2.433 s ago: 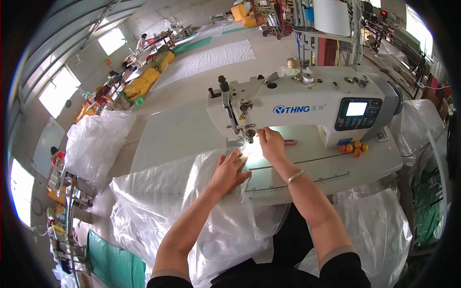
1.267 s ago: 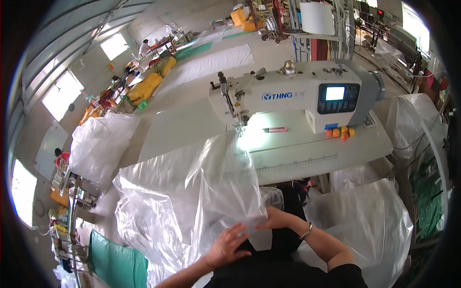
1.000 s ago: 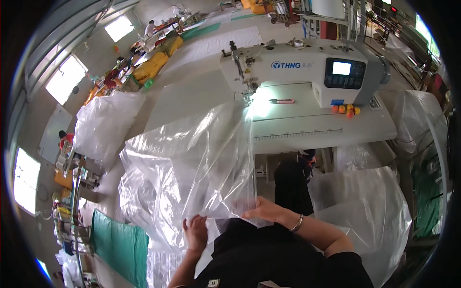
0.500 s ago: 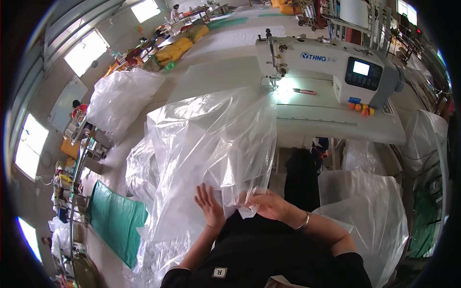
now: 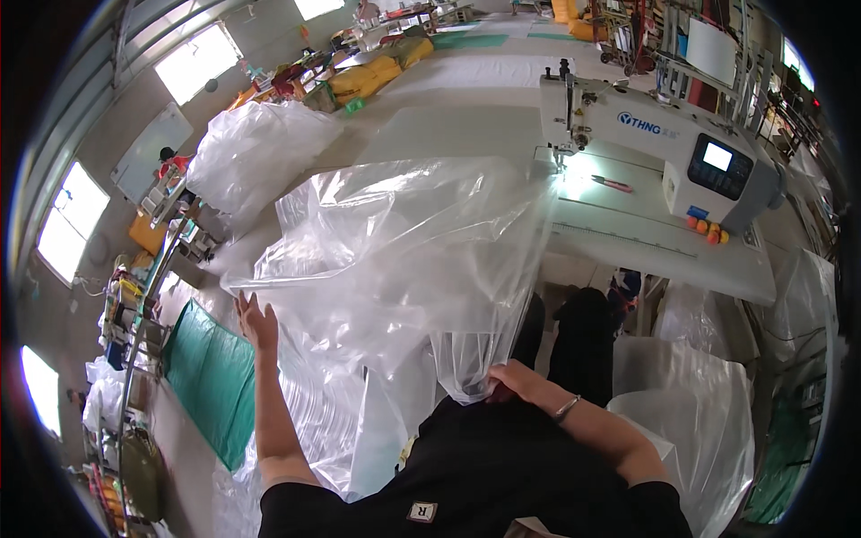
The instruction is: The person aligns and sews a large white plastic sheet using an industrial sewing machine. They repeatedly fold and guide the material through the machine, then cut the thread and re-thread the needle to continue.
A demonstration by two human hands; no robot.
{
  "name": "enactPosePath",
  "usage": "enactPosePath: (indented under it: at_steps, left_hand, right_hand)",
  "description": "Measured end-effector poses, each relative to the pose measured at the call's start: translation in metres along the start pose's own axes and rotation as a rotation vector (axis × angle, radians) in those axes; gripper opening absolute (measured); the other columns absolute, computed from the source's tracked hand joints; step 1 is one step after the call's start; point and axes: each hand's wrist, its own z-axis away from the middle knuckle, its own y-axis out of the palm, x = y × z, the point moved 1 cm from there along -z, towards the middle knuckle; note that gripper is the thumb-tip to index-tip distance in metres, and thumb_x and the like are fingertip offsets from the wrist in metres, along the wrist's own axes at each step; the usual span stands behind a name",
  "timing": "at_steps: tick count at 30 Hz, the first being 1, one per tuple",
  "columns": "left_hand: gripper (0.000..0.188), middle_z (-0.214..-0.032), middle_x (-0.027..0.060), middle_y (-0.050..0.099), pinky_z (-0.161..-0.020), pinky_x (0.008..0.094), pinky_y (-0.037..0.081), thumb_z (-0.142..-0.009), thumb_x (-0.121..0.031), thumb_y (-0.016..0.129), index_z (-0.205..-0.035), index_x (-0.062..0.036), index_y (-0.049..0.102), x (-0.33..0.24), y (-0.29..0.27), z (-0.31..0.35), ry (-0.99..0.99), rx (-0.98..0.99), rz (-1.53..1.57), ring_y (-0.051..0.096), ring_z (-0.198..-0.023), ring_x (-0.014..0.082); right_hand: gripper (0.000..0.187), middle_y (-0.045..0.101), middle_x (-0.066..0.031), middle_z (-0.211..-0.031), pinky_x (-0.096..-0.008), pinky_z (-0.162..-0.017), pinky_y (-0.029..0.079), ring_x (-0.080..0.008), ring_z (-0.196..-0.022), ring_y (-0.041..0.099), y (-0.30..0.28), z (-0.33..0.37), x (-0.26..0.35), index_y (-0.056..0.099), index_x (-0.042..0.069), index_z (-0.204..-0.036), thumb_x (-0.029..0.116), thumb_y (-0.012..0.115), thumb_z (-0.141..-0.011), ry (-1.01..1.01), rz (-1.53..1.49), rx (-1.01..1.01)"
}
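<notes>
A large clear plastic sheet (image 5: 404, 242) spreads from the sewing machine's table down over my lap, creased and shiny. My right hand (image 5: 520, 381), with a silver bangle at the wrist, is closed on a gathered lower edge of that sheet close to my body. Out to the left, my left hand (image 5: 258, 323) touches the sheet's far left edge, its fingers stretched and slightly apart. The white sewing machine (image 5: 641, 125) has its lamp lit, and the sheet's upper right corner lies near its needle. Its contact with the needle cannot be made out.
Pink-handled snips (image 5: 613, 184) and several small orange fruits (image 5: 708, 230) lie on the machine table (image 5: 664, 242). A green sheet (image 5: 211, 381) covers floor at left. Bundled plastic (image 5: 256, 157) stands behind it, and more plastic (image 5: 691, 430) hangs at my right. A person (image 5: 170, 163) sits far left.
My left hand has swung outward to the left and a little up, and the sheet is spread wider that way. My right hand keeps its grip. The whole view has shifted slightly.
</notes>
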Motion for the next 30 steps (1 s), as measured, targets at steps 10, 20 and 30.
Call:
enactPosePath:
  at_steps: [10, 20, 30]
  left_hand:
    - [0.032, -0.094, 0.0166, 0.061, -0.086, 0.0458, 0.046, -0.084, -0.008, 0.063, -0.113, -0.0044, 0.052, -0.234, 0.022, 0.224, 0.265, 0.329, 0.757, 0.057, -0.095, 0.0415]
    - [0.015, -0.080, 0.0127, 0.064, -0.064, 0.0423, 0.051, -0.091, -0.022, 0.056, -0.098, -0.0113, 0.064, -0.057, -0.061, 0.261, 0.642, 1.169, 0.376, 0.064, -0.076, 0.0331]
    - [0.031, -0.078, 0.0091, 0.066, -0.063, 0.0301, 0.051, -0.077, -0.010, 0.074, -0.105, -0.0029, 0.064, -0.273, -0.119, 0.148, 0.493, 0.929, 0.989, 0.064, -0.074, 0.0189]
  right_hand:
    - [0.029, 0.067, -0.0072, -0.088, -0.0263, -0.055, 0.046, -0.0177, -0.070, 0.068, 0.011, 0.030, 0.016, 0.064, 0.001, -0.098, 0.028, 0.054, -0.091, -0.132, 0.105, -0.006]
    - [0.023, 0.066, -0.0039, -0.072, -0.0251, -0.054, 0.046, -0.0111, -0.065, 0.064, 0.007, 0.040, 0.006, 0.067, 0.001, -0.081, 0.023, 0.068, -0.085, -0.274, 0.204, -0.115]
    - [0.024, 0.065, -0.0060, -0.065, -0.0288, -0.058, 0.047, -0.0118, -0.060, 0.061, 0.017, 0.043, -0.006, 0.068, 0.001, -0.077, 0.024, 0.071, -0.083, -0.476, 0.413, -0.167]
